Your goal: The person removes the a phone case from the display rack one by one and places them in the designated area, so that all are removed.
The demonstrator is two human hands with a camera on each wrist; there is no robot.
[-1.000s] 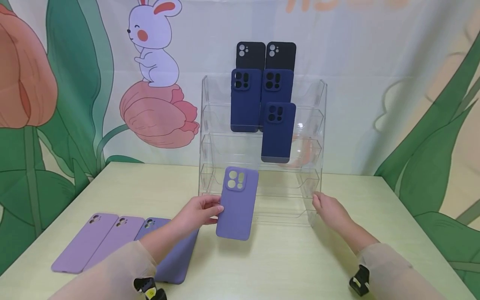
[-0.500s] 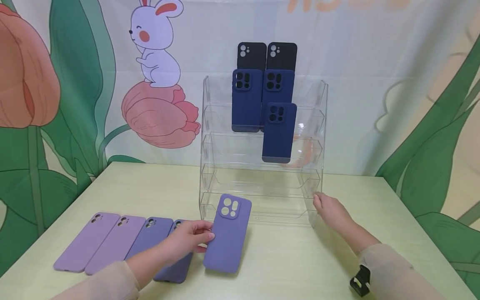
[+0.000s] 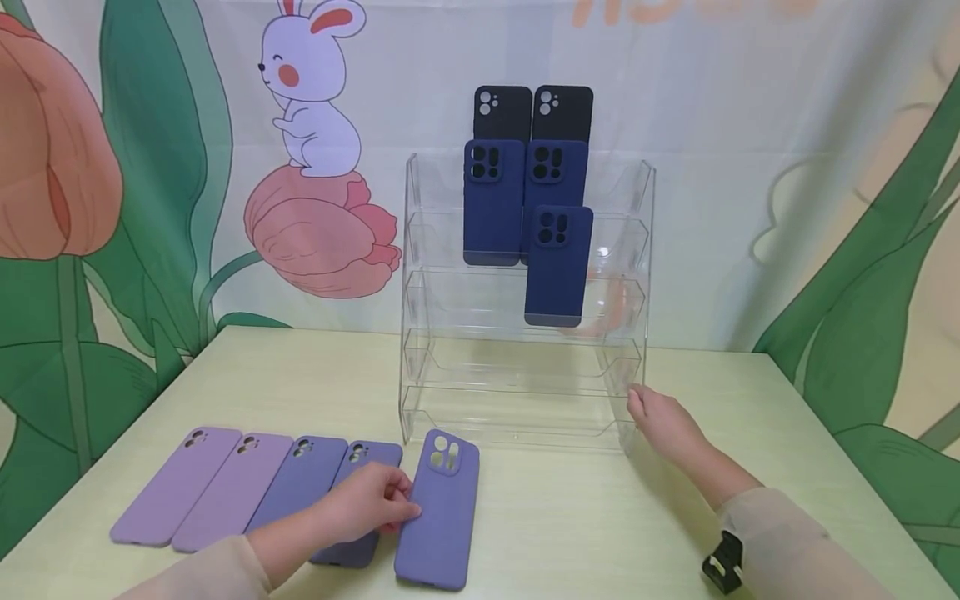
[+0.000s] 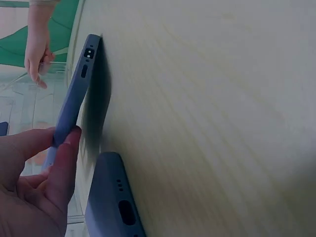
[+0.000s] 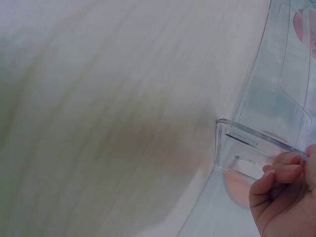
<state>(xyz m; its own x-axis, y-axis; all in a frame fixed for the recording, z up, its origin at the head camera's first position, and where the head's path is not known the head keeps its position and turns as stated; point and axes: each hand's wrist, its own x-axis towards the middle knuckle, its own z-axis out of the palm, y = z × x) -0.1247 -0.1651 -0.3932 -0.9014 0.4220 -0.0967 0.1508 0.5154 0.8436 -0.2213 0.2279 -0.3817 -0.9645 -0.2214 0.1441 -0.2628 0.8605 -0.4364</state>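
Note:
My left hand (image 3: 371,504) pinches a purple phone case (image 3: 441,525) by its left edge, close over the table in front of the rack. In the left wrist view the thumb and fingers grip the side of that phone case (image 4: 74,94), which is tilted off the wood with a shadow beneath. My right hand (image 3: 666,421) holds the lower right side of the clear acrylic display rack (image 3: 517,404). Curled fingers show at the rack's edge in the right wrist view. Two lilac cases (image 3: 176,487) and two blue-purple cases (image 3: 300,483) lie in a row left of the held one.
Two black cases (image 3: 502,112) stand in the rack's top tier. Below them are two navy cases (image 3: 493,204), and another navy case (image 3: 558,267) sits one tier lower. The pale wooden table (image 3: 570,525) reaches back to a printed cloth backdrop (image 3: 720,100).
My left hand has brought the purple case down and toward me from before the rack to close over the table, beside the row. My right hand stays on the rack.

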